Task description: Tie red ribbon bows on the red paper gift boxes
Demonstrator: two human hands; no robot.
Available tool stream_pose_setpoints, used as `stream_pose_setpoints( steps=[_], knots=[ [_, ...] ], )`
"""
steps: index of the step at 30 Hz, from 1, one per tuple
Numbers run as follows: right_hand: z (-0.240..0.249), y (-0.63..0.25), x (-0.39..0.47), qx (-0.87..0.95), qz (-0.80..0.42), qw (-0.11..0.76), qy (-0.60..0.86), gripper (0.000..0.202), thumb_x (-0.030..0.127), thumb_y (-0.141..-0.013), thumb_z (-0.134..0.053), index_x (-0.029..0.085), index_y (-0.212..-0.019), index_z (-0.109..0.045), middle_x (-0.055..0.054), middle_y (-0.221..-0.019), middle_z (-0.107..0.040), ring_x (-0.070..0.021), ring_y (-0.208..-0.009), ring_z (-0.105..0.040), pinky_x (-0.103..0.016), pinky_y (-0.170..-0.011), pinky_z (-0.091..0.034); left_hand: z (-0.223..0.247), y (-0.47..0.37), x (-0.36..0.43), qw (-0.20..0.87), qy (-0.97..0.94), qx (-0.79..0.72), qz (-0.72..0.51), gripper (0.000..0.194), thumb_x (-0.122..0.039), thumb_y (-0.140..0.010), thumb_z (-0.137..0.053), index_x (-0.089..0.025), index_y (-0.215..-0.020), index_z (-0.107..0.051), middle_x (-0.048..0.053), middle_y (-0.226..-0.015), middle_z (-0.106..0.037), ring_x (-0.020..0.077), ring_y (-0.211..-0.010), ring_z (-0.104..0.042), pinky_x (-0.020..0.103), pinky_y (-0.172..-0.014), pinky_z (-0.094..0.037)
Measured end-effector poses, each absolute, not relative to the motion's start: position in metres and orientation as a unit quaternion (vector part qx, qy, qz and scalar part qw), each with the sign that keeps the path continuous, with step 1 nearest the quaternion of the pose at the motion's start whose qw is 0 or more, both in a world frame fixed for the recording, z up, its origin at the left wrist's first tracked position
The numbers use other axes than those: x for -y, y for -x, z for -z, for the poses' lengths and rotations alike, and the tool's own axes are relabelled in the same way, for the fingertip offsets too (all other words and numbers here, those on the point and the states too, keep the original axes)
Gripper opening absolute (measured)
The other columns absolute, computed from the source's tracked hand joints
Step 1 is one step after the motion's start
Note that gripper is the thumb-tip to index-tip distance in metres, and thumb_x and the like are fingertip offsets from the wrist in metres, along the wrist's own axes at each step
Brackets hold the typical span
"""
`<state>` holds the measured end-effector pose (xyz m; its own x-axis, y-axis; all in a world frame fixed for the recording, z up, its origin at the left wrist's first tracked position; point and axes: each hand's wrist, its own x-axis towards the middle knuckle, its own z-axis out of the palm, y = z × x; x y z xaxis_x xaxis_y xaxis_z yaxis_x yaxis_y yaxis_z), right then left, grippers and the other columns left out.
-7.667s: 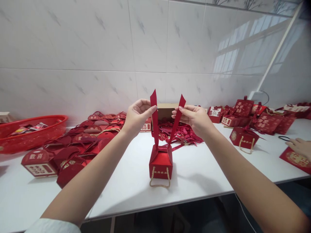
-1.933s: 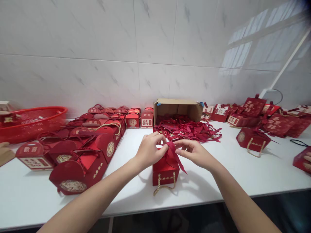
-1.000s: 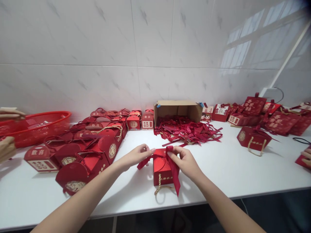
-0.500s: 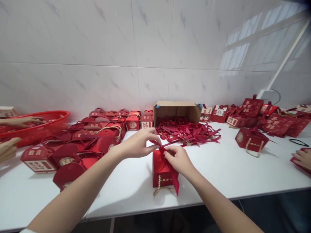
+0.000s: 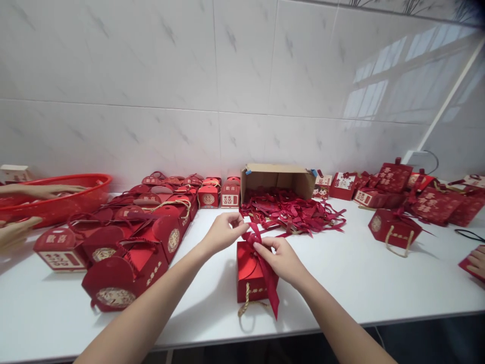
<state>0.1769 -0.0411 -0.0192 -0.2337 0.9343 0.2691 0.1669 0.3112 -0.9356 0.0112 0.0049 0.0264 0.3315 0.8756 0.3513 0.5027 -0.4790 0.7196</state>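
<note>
A small red gift box with gold lettering and a gold cord handle stands before me on the white table. A dark red ribbon lies over its top, looped at the centre, with one tail hanging down the front. My left hand is closed at the upper left of the loop, pinching a part of the ribbon. From the right, my right hand grips the ribbon between thumb and fingers at its middle, just above the lid. The knot itself is partly hidden by the fingers.
Several red boxes crowd the left. A cardboard box lies on its side at the back, spilling ribbons. One ribboned box stands right. Other people's hands show at a red basin and the right edge.
A ribbon loop now stands up between my hands above the box. My left hand has shifted slightly left, and the view has moved a little.
</note>
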Motion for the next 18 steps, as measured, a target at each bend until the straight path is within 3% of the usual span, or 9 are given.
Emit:
stream_pose_setpoints(
  steps=[2, 4, 6, 8, 10, 14, 16, 18],
  knots=[
    [0.018, -0.177, 0.042, 0.668, -0.418, 0.457, 0.413, 0.03, 0.039, -0.081, -0.052, 0.014, -0.069, -0.065, -0.003, -0.069, -0.064, -0.0171, -0.068, -0.057, -0.027, -0.065, -0.043, -0.025, -0.014, -0.008, 0.303, -0.724, -0.478, -0.394, 0.029, -0.03, -0.07, -0.054, -0.019, -0.05, -0.038, -0.006, -0.045, -0.041, 0.0098, -0.047, -0.041, 0.023, -0.049, -0.03],
    [0.017, -0.176, 0.042, 0.668, -0.418, 0.453, 0.417, 0.03, 0.039, -0.081, -0.052, 0.014, -0.069, -0.064, -0.003, -0.068, -0.064, -0.0168, -0.067, -0.056, -0.027, -0.064, -0.043, -0.026, -0.02, -0.015, 0.358, -0.695, -0.472, -0.408, 0.025, -0.028, -0.068, -0.056, -0.019, -0.053, -0.039, -0.006, -0.044, -0.042, 0.0098, -0.045, -0.044, 0.022, -0.049, -0.032],
    [0.018, -0.176, 0.041, 0.666, -0.416, 0.454, 0.42, 0.031, 0.04, -0.081, -0.052, 0.014, -0.07, -0.065, -0.003, -0.068, -0.064, -0.0167, -0.066, -0.056, -0.027, -0.064, -0.042, -0.026, -0.025, -0.02, 0.404, -0.685, -0.446, -0.411, 0.011, -0.024, -0.068, -0.057, -0.017, -0.068, -0.049, -0.002, -0.058, -0.057, 0.0127, -0.056, -0.055, 0.024, -0.055, -0.04],
    [0.02, -0.176, 0.041, 0.66, -0.416, 0.463, 0.42, 0.031, 0.04, -0.08, -0.053, 0.014, -0.07, -0.065, -0.003, -0.068, -0.064, -0.0168, -0.066, -0.057, -0.027, -0.064, -0.042, -0.023, -0.027, -0.022, 0.415, -0.694, -0.419, -0.412, 0.027, -0.023, -0.069, -0.059, -0.017, -0.094, -0.052, 0.006, -0.089, -0.065, 0.017, -0.08, -0.061, 0.027, -0.068, -0.046],
    [0.022, -0.176, 0.04, 0.654, -0.416, 0.473, 0.419, 0.031, 0.041, -0.08, -0.053, 0.014, -0.07, -0.065, -0.004, -0.068, -0.065, -0.0171, -0.067, -0.057, -0.027, -0.065, -0.043, -0.017, -0.025, -0.019, 0.388, -0.709, -0.412, -0.42, 0.039, -0.028, -0.073, -0.059, -0.018, -0.108, -0.049, 0.011, -0.109, -0.06, 0.02, -0.098, -0.058, 0.032, -0.079, -0.046],
    [0.024, -0.174, 0.04, 0.654, -0.413, 0.477, 0.419, 0.032, 0.042, -0.08, -0.053, 0.015, -0.069, -0.064, -0.003, -0.067, -0.064, -0.0165, -0.065, -0.056, -0.027, -0.063, -0.042, -0.007, -0.015, -0.005, 0.278, -0.76, -0.45, -0.377, 0.035, -0.049, -0.08, -0.05, -0.018, -0.091, -0.059, 0.009, -0.099, -0.06, 0.0241, -0.099, -0.054, 0.041, -0.089, -0.041],
    [0.024, -0.173, 0.041, 0.657, -0.413, 0.476, 0.415, 0.031, 0.043, -0.08, -0.052, 0.015, -0.07, -0.063, -0.002, -0.066, -0.063, -0.0157, -0.063, -0.054, -0.027, -0.062, -0.042, -0.005, -0.012, 0.0, 0.234, -0.778, -0.472, -0.341, 0.038, -0.054, -0.08, -0.048, -0.021, -0.087, -0.064, 0.01, -0.108, -0.058, 0.0281, -0.112, -0.045, 0.046, -0.098, -0.032],
    [0.023, -0.173, 0.042, 0.657, -0.414, 0.477, 0.413, 0.031, 0.043, -0.08, -0.052, 0.015, -0.07, -0.062, -0.001, -0.065, -0.061, -0.0152, -0.063, -0.053, -0.027, -0.062, -0.041, -0.005, -0.011, 0.0, 0.217, -0.78, -0.488, -0.327, 0.039, -0.054, -0.081, -0.045, -0.025, -0.095, -0.066, 0.008, -0.119, -0.054, 0.03, -0.123, -0.035, 0.048, -0.102, -0.025]
  ],
)
